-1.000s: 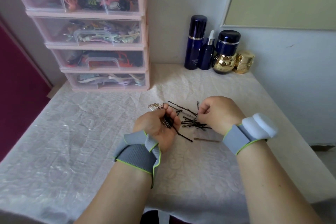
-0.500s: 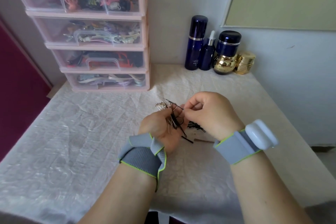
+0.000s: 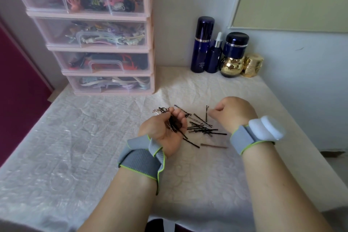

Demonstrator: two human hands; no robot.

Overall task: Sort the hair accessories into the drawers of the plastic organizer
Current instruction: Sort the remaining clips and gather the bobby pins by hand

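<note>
Left hand [image 3: 165, 130], palm up, fingers curled around a bundle of hairpins [image 3: 174, 123]. Right hand [image 3: 232, 114] hovers knuckles-up over loose pins [image 3: 202, 129] (fingers curled, holding nothing visible).

Organizer [image 3: 105, 30] back-left, bottles [image 3: 222, 52] back-right, gap between

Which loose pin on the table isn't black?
The brown pin, lying alone nearest the camera, between the two wrists; the other loose pins are black.
</note>
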